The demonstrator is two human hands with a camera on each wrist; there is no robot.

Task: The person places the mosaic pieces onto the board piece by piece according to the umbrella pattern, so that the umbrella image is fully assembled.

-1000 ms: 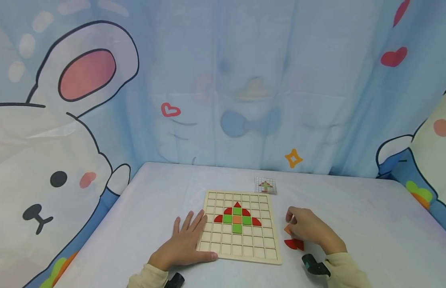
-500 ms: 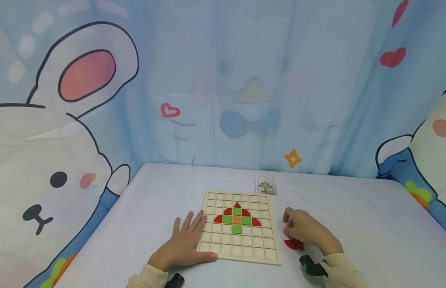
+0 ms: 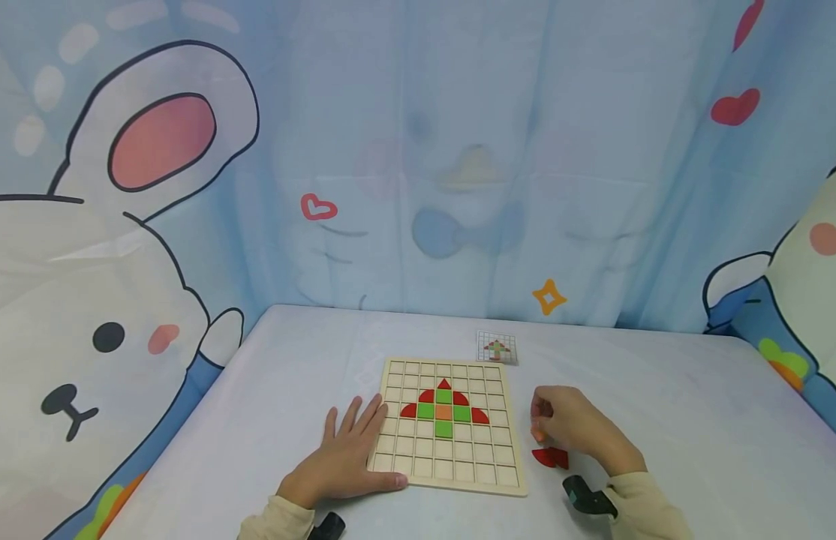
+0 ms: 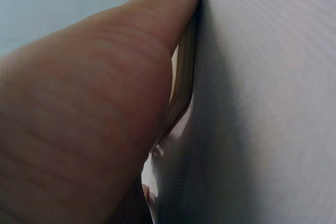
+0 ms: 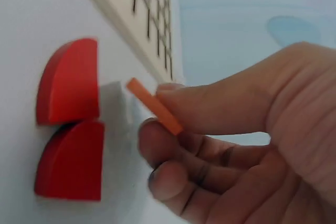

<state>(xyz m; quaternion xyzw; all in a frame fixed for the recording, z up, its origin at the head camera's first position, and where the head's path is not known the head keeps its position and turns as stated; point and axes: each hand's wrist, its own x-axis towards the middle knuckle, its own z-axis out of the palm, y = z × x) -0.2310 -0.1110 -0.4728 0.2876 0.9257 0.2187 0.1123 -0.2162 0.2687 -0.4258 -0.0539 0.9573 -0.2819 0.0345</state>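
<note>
My right hand point(image 3: 580, 424) pinches a thin orange tile point(image 5: 155, 107) between thumb and fingertips, to the right of the board and above the table. Just below it lie two red quarter-circle pieces point(image 5: 73, 166), side by side with edges meeting. My left hand point(image 3: 350, 454) is spread with straight fingers at the left edge of the wooden grid board point(image 3: 482, 472), its thumb along the near left corner. On the board, red, green and orange pieces form an arrow-like figure around an orange square point(image 3: 443, 412). In the left wrist view, the thumb covers most of the board's edge point(image 4: 184, 72).
A small card point(image 3: 497, 347) printed with a similar figure on a grid lies behind the board. The table has a white cloth point(image 3: 695, 420), and a blue cartoon curtain point(image 3: 458, 112) hangs along its back and sides.
My right hand shifts slightly left, then a little back, staying over the red pieces; the orange tile turns in its fingers. The left hand and the board stay put.
</note>
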